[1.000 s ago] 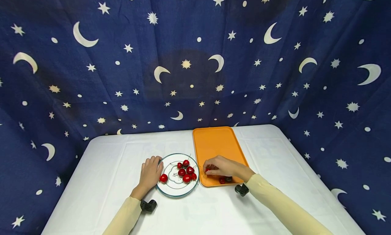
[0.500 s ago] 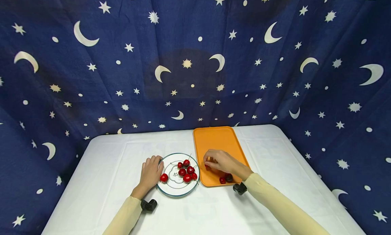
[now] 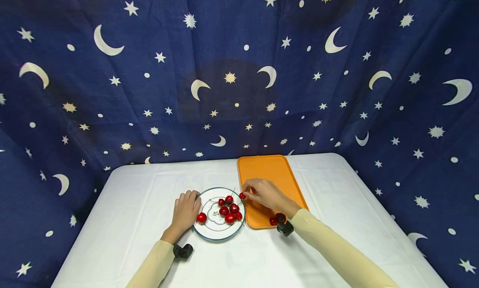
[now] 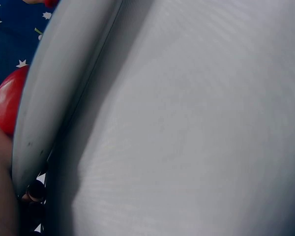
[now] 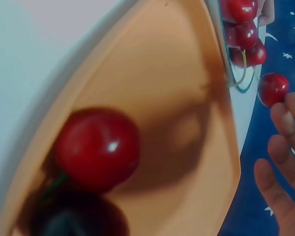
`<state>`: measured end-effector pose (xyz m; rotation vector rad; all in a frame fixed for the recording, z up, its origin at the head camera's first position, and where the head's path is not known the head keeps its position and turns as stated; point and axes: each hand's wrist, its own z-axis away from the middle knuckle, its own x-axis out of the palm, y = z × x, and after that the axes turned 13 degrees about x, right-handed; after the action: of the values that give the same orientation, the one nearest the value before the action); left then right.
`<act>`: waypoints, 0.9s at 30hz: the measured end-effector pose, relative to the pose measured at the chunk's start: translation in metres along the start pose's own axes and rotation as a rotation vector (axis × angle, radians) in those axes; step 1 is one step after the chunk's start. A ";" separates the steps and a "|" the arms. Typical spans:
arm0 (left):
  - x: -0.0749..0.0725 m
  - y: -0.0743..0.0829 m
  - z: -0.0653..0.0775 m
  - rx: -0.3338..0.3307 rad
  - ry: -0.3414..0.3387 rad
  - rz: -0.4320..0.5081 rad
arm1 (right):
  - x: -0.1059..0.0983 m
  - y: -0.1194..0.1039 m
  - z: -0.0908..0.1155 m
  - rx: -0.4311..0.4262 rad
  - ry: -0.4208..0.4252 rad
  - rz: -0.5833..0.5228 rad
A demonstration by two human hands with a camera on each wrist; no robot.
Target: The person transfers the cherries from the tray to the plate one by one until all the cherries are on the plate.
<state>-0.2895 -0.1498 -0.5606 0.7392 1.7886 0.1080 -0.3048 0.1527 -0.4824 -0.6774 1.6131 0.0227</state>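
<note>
Thumb and fingertips of my right hand (image 3: 263,192) pinch a red cherry (image 3: 242,195) at the boundary between the plate and the orange tray. In the right wrist view the held cherry (image 5: 273,89) hangs at the fingertips, with the other fingers apart. My left hand (image 3: 184,212) rests against the left rim of the round glass plate (image 3: 218,234), its thumb at the edge and its fingers relaxed. Several red cherries (image 3: 230,218) lie on the plate, mostly on its right half. A lone cherry (image 3: 201,218) sits close to my left thumb.
The orange tray (image 3: 265,169) stands right beside the plate. In its near right corner lie a red cherry (image 3: 273,221) and a darker cherry (image 3: 280,217), partly beside my right wrist camera (image 3: 285,228). A starry blue curtain (image 3: 239,92) hangs behind the white table (image 3: 149,188).
My right hand has lifted from the middle of the tray and moved left to the plate's edge with a cherry in its fingers. My left hand has stayed in place.
</note>
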 end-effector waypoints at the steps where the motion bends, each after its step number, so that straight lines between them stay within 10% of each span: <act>1: 0.000 0.000 0.000 0.000 -0.001 -0.001 | 0.001 -0.001 0.000 -0.004 0.000 -0.008; 27: 0.002 -0.001 0.001 0.000 -0.003 -0.006 | 0.020 -0.004 0.000 0.047 -0.103 -0.022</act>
<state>-0.2895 -0.1501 -0.5628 0.7341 1.7881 0.1033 -0.3036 0.1417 -0.4990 -0.6473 1.5032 0.0036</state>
